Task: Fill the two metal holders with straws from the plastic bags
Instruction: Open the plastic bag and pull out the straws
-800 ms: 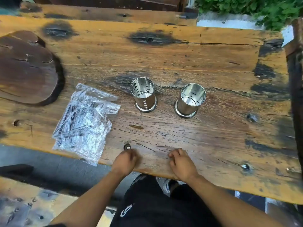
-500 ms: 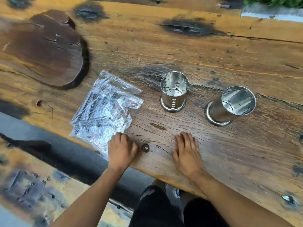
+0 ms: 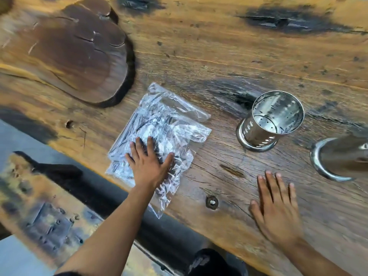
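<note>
Clear plastic bags of dark straws (image 3: 165, 126) lie near the front edge of the wooden table (image 3: 219, 56). My left hand (image 3: 148, 162) lies flat on the bags with fingers spread, gripping nothing. To the right stands an empty perforated metal holder (image 3: 268, 122). A second metal holder (image 3: 338, 158) is cut off by the right edge of the view. My right hand (image 3: 276, 208) rests flat on the table in front of the holders, fingers apart, holding nothing.
A dark round slab of wood (image 3: 75, 50) lies on the table at the back left. A metal bolt head (image 3: 212, 202) sits in the tabletop between my hands. Below the table's front edge are a bench (image 3: 39, 206) and my dark trousers.
My left hand has moved forward and left from the table edge onto the bags. My right hand has slid forward and flattened. The view has swung left and closer.
</note>
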`<state>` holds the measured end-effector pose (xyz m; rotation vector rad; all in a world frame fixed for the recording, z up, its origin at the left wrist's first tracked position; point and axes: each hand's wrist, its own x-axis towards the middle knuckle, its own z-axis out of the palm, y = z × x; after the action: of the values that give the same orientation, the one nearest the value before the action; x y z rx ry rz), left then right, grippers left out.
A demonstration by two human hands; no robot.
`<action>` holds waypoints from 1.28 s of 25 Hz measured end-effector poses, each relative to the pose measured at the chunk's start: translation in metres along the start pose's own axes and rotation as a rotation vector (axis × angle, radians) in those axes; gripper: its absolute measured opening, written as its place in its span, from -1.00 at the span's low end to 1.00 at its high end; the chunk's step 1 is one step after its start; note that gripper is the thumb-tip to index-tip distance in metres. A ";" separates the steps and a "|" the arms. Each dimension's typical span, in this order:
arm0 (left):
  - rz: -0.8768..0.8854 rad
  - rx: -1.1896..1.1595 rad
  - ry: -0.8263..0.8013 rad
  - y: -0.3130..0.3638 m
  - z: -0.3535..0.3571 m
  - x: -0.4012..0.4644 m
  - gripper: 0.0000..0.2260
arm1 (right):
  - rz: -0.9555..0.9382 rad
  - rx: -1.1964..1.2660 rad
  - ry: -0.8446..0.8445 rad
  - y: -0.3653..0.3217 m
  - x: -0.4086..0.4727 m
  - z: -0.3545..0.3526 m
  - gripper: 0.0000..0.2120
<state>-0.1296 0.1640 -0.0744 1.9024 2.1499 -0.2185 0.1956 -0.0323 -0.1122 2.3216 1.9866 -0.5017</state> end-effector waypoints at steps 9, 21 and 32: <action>0.080 -0.043 0.224 -0.003 0.008 0.000 -0.50 | 0.003 0.006 0.038 0.000 0.002 0.001 -0.30; 0.333 -0.066 0.388 0.046 -0.006 -0.090 -0.52 | 0.010 0.048 0.010 0.002 0.002 -0.002 -0.28; 0.594 0.125 -0.029 0.086 0.051 -0.193 -0.47 | 0.080 0.167 0.006 0.061 -0.038 -0.004 -0.41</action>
<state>-0.0186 -0.0228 -0.0611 2.4834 1.4880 -0.2582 0.2505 -0.0785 -0.1091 2.4891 1.9139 -0.6796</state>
